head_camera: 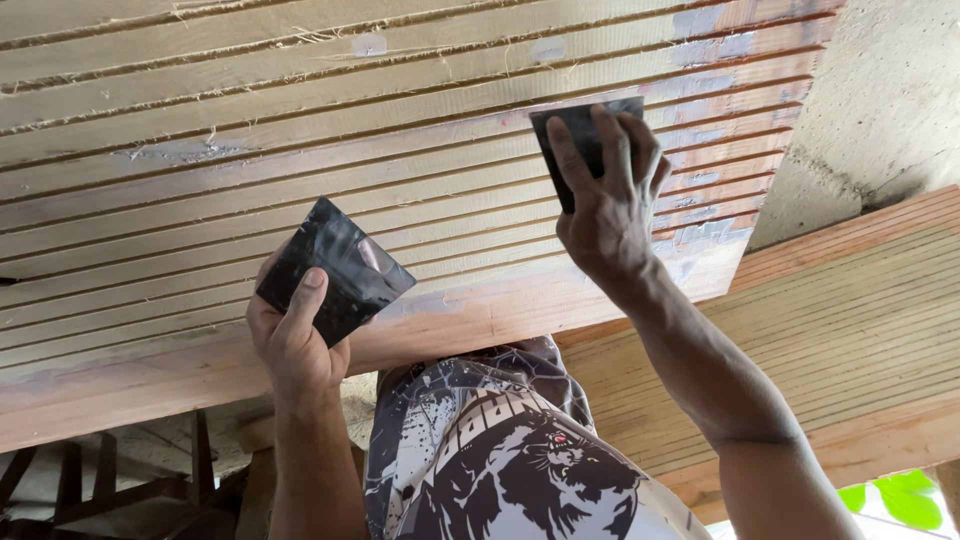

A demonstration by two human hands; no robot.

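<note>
Head view: the left hand (pixel 295 340) grips a black square scraper (pixel 335 270) smeared with pale putty, thumb across its face, just off the grooved wooden panel (pixel 250 150). The right hand (pixel 608 200) presses a second black scraper (pixel 580 140) flat against the panel – fingers spread over it – near grey filler patches (pixel 700 235)

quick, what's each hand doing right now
Left hand: closed on a black square scraper, thumb across its face.
Right hand: fingers spread, pressing a second black scraper flat against the grooved wooden panel.
</note>
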